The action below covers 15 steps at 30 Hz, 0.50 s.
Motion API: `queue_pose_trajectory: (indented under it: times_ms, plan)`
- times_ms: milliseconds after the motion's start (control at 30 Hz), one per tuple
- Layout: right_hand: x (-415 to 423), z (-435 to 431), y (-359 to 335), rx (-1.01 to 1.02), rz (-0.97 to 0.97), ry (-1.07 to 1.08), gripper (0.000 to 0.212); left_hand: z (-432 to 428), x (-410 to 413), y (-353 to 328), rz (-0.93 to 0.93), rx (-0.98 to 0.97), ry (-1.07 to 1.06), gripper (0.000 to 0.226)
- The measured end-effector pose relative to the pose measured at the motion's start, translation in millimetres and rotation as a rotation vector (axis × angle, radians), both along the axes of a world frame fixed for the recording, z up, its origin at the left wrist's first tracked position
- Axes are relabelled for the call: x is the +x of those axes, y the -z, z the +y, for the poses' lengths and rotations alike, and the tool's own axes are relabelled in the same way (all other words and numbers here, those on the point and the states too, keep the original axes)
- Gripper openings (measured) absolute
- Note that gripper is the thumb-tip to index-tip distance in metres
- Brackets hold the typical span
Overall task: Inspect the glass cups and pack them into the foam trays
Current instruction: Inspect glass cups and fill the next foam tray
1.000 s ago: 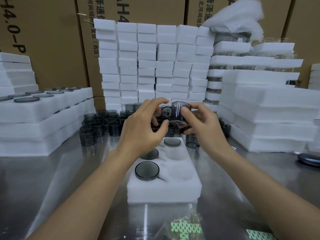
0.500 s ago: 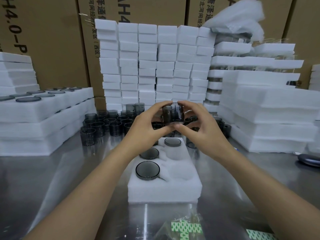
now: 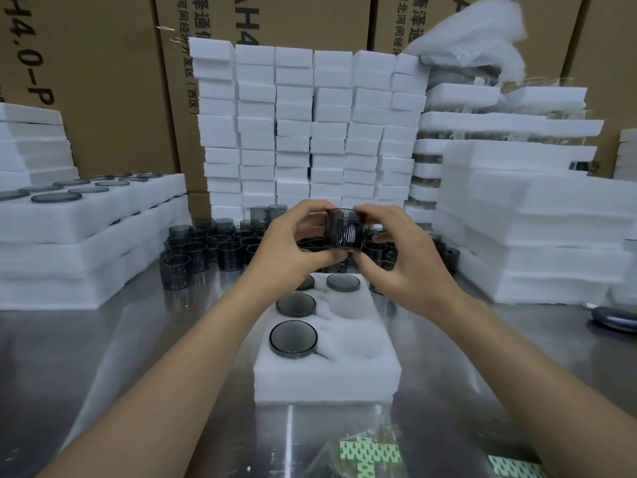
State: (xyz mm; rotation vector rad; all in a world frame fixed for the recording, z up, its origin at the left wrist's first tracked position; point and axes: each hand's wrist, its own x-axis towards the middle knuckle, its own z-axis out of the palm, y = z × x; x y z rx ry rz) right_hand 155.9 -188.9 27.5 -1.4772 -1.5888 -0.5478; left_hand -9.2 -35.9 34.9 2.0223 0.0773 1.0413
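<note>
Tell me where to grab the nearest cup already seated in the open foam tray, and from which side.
Take the nearest cup by its raised rim, from straight above. Its body sits sunk in the foam tray, so only the rim stands clear of the foam for fingertips to pinch.

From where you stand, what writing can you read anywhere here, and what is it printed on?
"H4.0-P", cut off, runs sideways down the left cardboard box.
"AH4", cut off, also sideways, on the middle cardboard box.
Chinese characters in columns on two boxes: too blurred to read surely.
Green-patterned packets: no words visible.
</note>
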Motion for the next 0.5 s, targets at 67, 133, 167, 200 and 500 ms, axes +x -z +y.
queue_pose_trajectory:
  times_ms: [67,133,167,200,500]
  plan:
    - [-1.4,0.5,0.5,0.018,-0.038,0.020,0.056,-3.0,-0.7,0.0,0.038,-0.035,0.033,0.058]
    - [-3.5,0.8,0.6,0.041,-0.067,0.066,0.055,-5.8,-1.8,-0.9,0.075,-0.128,0.115,0.059]
    - [-4.4,1.1,0.8,0.050,-0.081,0.092,0.056,-6.9,-2.6,-1.7,0.098,-0.177,0.149,0.059]
    - [-5.3,1.5,1.4,0.060,-0.102,0.114,0.058,-7.9,-3.0,-2.4,0.115,-0.205,0.164,0.058]
    - [-8.6,9.5,8.6,0.059,-0.117,0.112,0.074,-5.8,3.0,-2.1,0.141,-0.464,0.175,0.037]
